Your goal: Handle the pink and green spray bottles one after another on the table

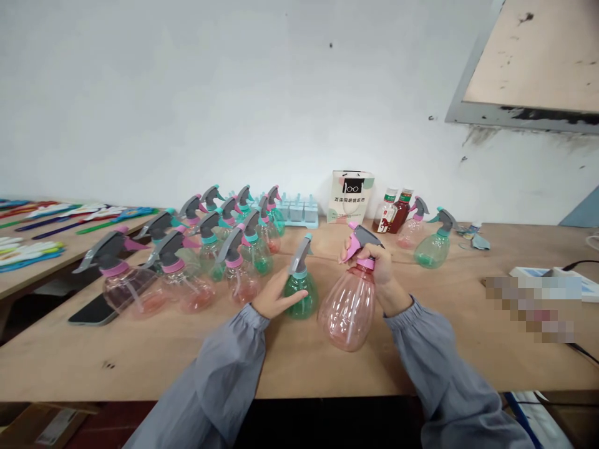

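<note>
My right hand [380, 269] is closed around the neck of a pink spray bottle [347, 310] with a grey and pink trigger head. That bottle leans, its head tipped to the right, and whether its base touches the table I cannot tell. My left hand [276, 297] grips a smaller-looking green spray bottle [302, 302] from its left side, thumb across the front and the other fingers hidden behind. This bottle stands upright on the table. Left of it are several more spray bottles [241, 284], pink and green, grouped together.
Behind stand a paper bag [352, 202], two sauce-like bottles [401, 212] and a pale blue mould set [302, 212]. Two spray bottles [431, 251] are at the right, near a white-and-blue tray [556, 284]. A phone [91, 312] lies partly under the left bottles.
</note>
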Action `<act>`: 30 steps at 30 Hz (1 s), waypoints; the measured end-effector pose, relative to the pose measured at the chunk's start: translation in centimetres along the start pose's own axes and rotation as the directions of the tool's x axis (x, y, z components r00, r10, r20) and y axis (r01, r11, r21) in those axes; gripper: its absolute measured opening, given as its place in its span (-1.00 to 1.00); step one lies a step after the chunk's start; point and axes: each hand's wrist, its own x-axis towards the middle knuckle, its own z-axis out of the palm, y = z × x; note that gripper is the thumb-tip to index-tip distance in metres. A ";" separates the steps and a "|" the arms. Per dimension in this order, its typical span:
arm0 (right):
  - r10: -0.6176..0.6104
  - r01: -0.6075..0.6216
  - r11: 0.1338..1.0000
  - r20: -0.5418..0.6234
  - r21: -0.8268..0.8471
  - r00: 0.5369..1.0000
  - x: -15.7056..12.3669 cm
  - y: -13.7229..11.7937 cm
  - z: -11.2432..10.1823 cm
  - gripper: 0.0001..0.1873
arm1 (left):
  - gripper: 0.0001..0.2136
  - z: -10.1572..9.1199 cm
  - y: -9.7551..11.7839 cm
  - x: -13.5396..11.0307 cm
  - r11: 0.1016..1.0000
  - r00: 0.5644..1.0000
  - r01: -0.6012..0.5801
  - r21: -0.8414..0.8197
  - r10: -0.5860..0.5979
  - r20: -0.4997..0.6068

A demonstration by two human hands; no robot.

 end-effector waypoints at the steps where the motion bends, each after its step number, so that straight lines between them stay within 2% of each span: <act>1: -0.013 0.013 1.000 -0.004 0.006 1.000 -0.1 0.1 0.0 -0.78 | -0.44 0.0 0.0 0.0 1.000 1.000 -0.006 -0.002 0.006 0.000; 8: 0.019 -0.019 1.000 -0.008 0.010 1.000 -0.1 0.4 -0.5 -0.67 | -0.45 0.1 -0.2 0.0 1.000 1.000 -0.005 -0.012 0.005 -0.027; 14: -0.027 0.025 0.999 -0.063 -0.038 0.998 -0.3 0.5 -0.5 -0.84 | -0.47 0.1 -0.1 0.0 1.000 0.999 -0.014 -0.002 0.013 -0.033; 18: 0.009 -0.015 0.999 -0.138 -0.046 0.990 -0.2 1.0 -0.9 -0.68 | -0.48 0.0 0.1 0.1 1.000 1.000 -0.002 0.007 0.002 -0.031; 21: 0.001 -0.007 0.999 -0.122 -0.043 0.993 -0.2 1.2 -1.1 -0.66 | -0.49 -0.1 0.3 0.1 1.000 1.000 -0.005 0.006 0.005 -0.026; 26: -0.004 -0.002 0.992 -0.043 -0.128 0.999 -0.5 0.9 -1.0 -0.82 | -0.48 -0.1 0.3 0.1 1.000 0.999 0.023 0.016 -0.022 -0.042; 30: -0.062 0.062 0.992 0.005 -0.113 0.998 -0.5 1.0 -0.4 -0.74 | -0.43 -0.1 0.2 0.0 1.000 0.999 0.019 0.018 -0.018 -0.042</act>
